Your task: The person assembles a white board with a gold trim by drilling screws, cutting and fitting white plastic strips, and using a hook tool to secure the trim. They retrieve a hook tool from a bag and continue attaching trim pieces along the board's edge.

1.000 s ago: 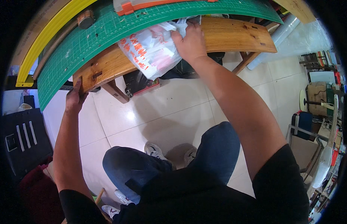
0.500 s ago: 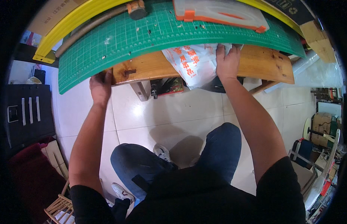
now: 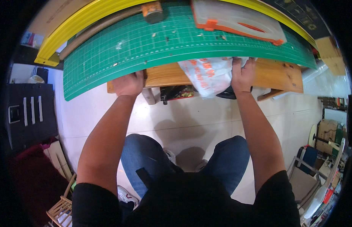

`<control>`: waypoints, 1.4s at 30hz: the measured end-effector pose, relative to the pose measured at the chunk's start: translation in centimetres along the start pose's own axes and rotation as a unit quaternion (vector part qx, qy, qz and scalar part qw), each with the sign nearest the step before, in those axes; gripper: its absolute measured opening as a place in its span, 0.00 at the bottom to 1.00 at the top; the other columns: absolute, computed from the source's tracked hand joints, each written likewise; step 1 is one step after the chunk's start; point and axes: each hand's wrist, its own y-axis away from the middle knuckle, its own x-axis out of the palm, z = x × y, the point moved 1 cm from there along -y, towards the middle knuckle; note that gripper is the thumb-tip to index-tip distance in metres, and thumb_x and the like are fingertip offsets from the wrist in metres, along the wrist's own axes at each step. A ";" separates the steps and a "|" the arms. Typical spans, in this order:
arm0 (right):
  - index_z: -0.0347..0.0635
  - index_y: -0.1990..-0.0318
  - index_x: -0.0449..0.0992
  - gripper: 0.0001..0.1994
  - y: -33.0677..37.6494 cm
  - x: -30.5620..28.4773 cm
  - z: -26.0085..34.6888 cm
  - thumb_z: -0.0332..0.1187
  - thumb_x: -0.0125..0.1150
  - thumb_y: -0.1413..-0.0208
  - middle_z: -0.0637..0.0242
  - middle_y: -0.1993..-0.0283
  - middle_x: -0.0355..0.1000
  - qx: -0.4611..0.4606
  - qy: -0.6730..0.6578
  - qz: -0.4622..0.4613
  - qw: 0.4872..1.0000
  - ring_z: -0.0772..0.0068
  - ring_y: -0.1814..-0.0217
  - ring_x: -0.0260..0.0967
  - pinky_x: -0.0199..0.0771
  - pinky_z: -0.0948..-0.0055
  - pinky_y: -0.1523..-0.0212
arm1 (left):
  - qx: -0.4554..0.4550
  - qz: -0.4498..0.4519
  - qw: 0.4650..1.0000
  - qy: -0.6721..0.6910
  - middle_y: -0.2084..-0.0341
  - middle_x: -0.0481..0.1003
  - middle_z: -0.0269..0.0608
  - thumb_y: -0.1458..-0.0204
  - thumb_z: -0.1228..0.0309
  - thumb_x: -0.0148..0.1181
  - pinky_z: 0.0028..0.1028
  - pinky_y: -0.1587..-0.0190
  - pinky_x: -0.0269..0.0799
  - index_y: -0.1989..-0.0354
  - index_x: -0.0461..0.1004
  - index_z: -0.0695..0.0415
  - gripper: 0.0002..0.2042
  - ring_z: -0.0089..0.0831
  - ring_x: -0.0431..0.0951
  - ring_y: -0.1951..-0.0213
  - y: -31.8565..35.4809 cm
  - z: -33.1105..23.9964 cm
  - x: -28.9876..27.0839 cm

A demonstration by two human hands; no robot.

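A green cutting mat [image 3: 145,47] overhangs a wooden bench [image 3: 164,75] in front of me. My left hand [image 3: 129,84] is at the bench's left end, its fingertips tucked out of sight under the mat's near edge. Toward the bench's right half, a white plastic bag with orange print [image 3: 206,75] droops over the front edge. My right hand [image 3: 243,77] holds the right side of this bag, thumb and fingers pointing away from me. The mat's edge covers those fingertips.
On the mat lie a hammer [image 3: 152,12], a clear case with orange trim [image 3: 236,22] and small scraps. A yellow bar [image 3: 70,34] runs along the back. Dark items [image 3: 176,92] sit beneath the bench. A black cabinet [image 3: 30,113] stands left, a folding chair [image 3: 302,181] right.
My left hand has shifted right along the bench and turned, showing more of its back. The right hand stays at the bag. The whole view has moved slightly.
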 end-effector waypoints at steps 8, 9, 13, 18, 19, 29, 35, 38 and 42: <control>0.33 0.44 0.76 0.17 14.0 -8.5 -5.7 0.34 0.58 0.35 0.45 0.43 0.74 0.087 -0.057 -0.008 0.995 0.44 0.36 0.69 0.64 0.58 0.31 | 0.082 -0.079 0.993 -0.027 0.39 0.71 0.61 0.39 0.57 0.54 0.57 0.34 0.57 0.40 0.75 0.56 0.23 0.63 0.67 0.38 0.0 0.9 0.9; 0.33 0.43 0.76 0.19 15.5 -8.6 -7.8 0.36 0.60 0.37 0.44 0.43 0.74 0.184 -0.002 0.101 0.978 0.44 0.37 0.70 0.66 0.58 0.32 | 0.056 -0.053 0.997 -0.030 0.40 0.71 0.61 0.38 0.57 0.54 0.55 0.34 0.58 0.40 0.74 0.57 0.23 0.63 0.68 0.39 -0.1 1.0 1.1; 0.33 0.42 0.76 0.26 17.0 -7.2 -15.5 0.40 0.67 0.44 0.43 0.44 0.75 0.260 0.218 0.314 0.887 0.41 0.39 0.72 0.71 0.57 0.35 | 0.036 0.007 0.999 -0.033 0.42 0.71 0.64 0.38 0.57 0.54 0.54 0.34 0.60 0.38 0.72 0.59 0.24 0.63 0.68 0.39 -0.4 1.1 1.1; 0.32 0.35 0.68 0.35 13.8 0.1 -18.6 0.46 0.65 0.45 0.39 0.35 0.69 0.138 0.219 0.429 0.865 0.42 0.31 0.67 0.66 0.56 0.29 | 0.054 -0.054 0.997 -0.027 0.43 0.73 0.62 0.38 0.59 0.54 0.52 0.36 0.62 0.42 0.74 0.60 0.22 0.62 0.68 0.40 -0.3 0.9 0.9; 0.33 0.34 0.68 0.36 13.5 1.6 -18.7 0.47 0.65 0.45 0.38 0.34 0.69 0.133 0.215 0.442 0.861 0.42 0.31 0.67 0.66 0.55 0.30 | 0.058 -0.068 0.996 -0.026 0.44 0.73 0.62 0.38 0.58 0.54 0.52 0.36 0.62 0.42 0.74 0.60 0.22 0.62 0.68 0.40 -0.3 0.9 1.0; 0.42 0.35 0.69 0.36 12.8 4.5 -18.4 0.49 0.66 0.50 0.46 0.32 0.68 0.114 0.290 0.547 0.777 0.45 0.32 0.69 0.71 0.50 0.34 | 0.013 -0.021 0.999 -0.040 0.36 0.67 0.61 0.37 0.54 0.51 0.53 0.28 0.52 0.38 0.72 0.58 0.25 0.61 0.62 0.33 0.1 0.6 0.8; 0.44 0.49 0.80 0.25 14.5 1.9 -14.2 0.50 0.63 0.50 0.50 0.44 0.77 0.030 0.336 0.532 0.776 0.47 0.40 0.74 0.72 0.47 0.38 | -0.017 0.013 0.999 -0.040 0.35 0.67 0.61 0.37 0.52 0.49 0.54 0.29 0.51 0.37 0.71 0.57 0.27 0.60 0.62 0.33 0.0 0.6 0.9; 0.43 0.53 0.82 0.21 15.1 -0.9 -11.4 0.47 0.62 0.49 0.51 0.48 0.80 0.064 0.316 0.502 0.803 0.47 0.43 0.75 0.72 0.47 0.40 | -0.016 0.024 0.999 -0.040 0.33 0.65 0.57 0.37 0.49 0.48 0.53 0.28 0.47 0.32 0.67 0.54 0.29 0.56 0.59 0.30 -0.2 0.6 0.9; 0.41 0.57 0.83 0.20 15.7 -4.4 -9.0 0.47 0.59 0.47 0.51 0.54 0.81 0.070 0.346 0.494 0.794 0.47 0.47 0.77 0.73 0.50 0.42 | -0.032 0.034 0.998 -0.040 0.36 0.68 0.60 0.36 0.52 0.48 0.54 0.29 0.51 0.36 0.70 0.56 0.27 0.58 0.62 0.32 -0.1 0.6 1.0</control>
